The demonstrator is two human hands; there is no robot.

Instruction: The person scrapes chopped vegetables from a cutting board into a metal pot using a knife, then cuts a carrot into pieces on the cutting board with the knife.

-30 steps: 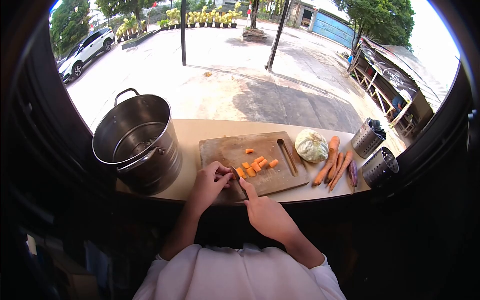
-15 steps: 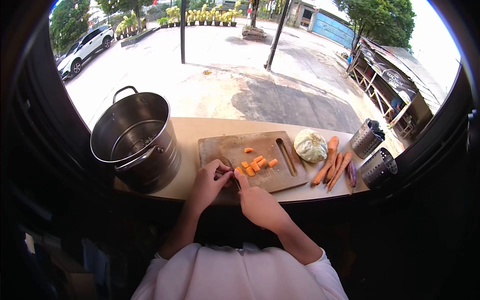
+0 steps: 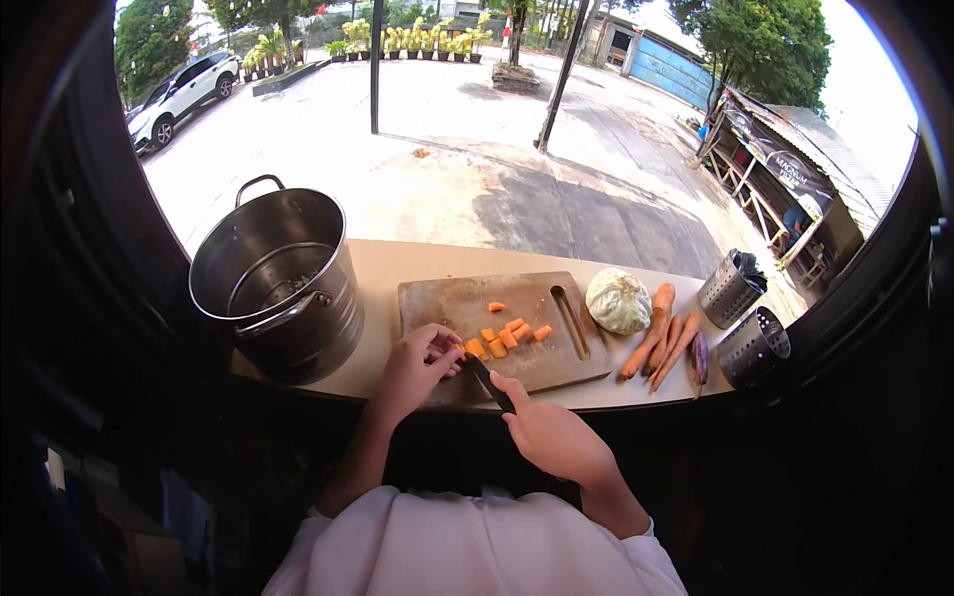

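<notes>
My left hand (image 3: 415,366) is over the left front part of the wooden cutting board (image 3: 437,298), its fingers pinched on a piece of carrot (image 3: 460,351) that they mostly cover. The fingers of my right hand (image 3: 558,435) wrap round a knife (image 3: 491,381), whose dark blade slants up and left towards the held carrot. Several cut chunks of carrot (image 3: 508,339) lie loosely grouped on the board just beyond the blade. One chunk (image 3: 496,307) sits apart, farther back.
A large metal pot (image 3: 298,328) stands left of the board. To its right are a cabbage (image 3: 618,301), several whole carrots (image 3: 664,333) and a purple vegetable (image 3: 701,360). Two perforated metal holders (image 3: 752,348) stand at the right end of the counter (image 3: 383,260).
My right hand has drawn to the right and slightly down, bringing more of the knife into sight. My left hand stays near the same place on the board. The whole view has shifted slightly.
</notes>
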